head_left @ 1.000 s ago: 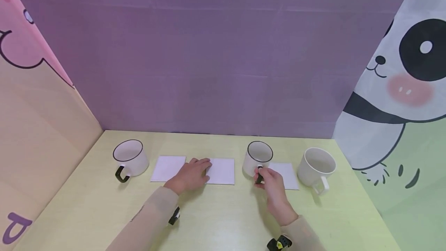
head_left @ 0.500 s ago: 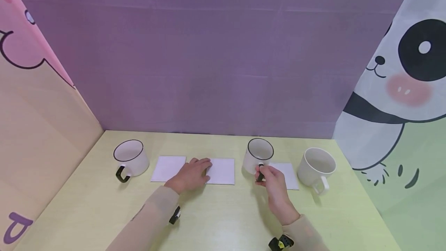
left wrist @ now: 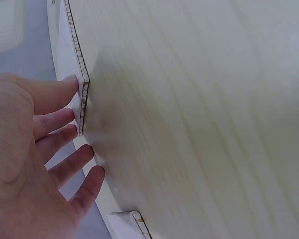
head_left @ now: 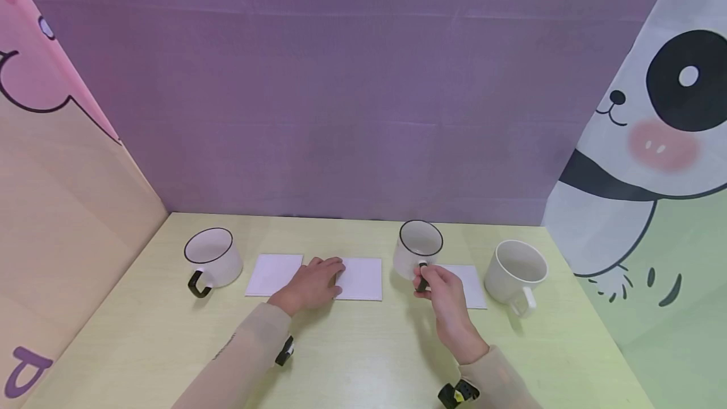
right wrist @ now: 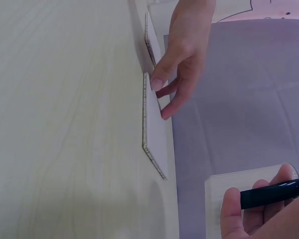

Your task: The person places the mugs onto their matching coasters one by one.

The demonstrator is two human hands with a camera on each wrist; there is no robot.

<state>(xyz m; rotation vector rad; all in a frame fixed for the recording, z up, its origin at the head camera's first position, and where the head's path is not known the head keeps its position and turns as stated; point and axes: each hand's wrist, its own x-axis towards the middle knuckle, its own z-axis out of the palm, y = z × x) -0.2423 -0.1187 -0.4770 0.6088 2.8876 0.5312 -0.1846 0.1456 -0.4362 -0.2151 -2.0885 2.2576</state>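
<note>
Right hand (head_left: 445,308): pinches handle (head_left: 422,279) of centre mug (head_left: 409,262), held off table (head_left: 363,352) | Left hand (head_left: 309,287): fingers spread, touching middle card (head_left: 362,279) | Plain mug (head_left: 507,278): right of right hand | Left mug (head_left: 223,267): far left | Right card (head_left: 469,286), left card (head_left: 275,275): partly hidden by hands

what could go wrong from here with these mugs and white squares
The held mug could tip or slip, since the right hand grips it only by its black handle.

The middle white square might get nudged askew, as the left hand touches it.
</note>
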